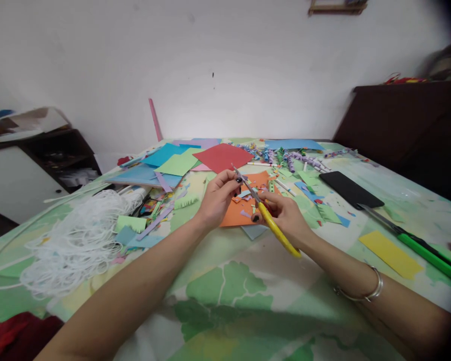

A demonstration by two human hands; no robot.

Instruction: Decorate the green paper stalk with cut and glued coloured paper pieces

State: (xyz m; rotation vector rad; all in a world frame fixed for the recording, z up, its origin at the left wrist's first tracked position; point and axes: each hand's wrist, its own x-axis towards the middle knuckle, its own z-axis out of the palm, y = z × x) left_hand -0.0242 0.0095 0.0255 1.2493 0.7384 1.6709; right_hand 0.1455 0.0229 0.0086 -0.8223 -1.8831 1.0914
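Observation:
My right hand (287, 215) grips a pair of yellow-handled scissors (276, 230), the blades pointing up and to the left. Close to the blade tips, my left hand (218, 198) is closed in a pinch; what sits between its fingertips is too small to make out. Beneath both hands lies an orange paper sheet (229, 218) strewn with small coloured scraps. A small green rolled piece (271, 186) lies on it behind the right hand. Just beyond, a red paper sheet (223, 156) overlaps a light green sheet (176, 163).
Tangled white string (78, 245) heaps at the left, near a fringed green strip (186, 202). To the right are a black phone (349, 189), green-handled scissors (430, 253) and a yellow paper piece (391, 254). Purple paper curls (291, 163) lie at the back.

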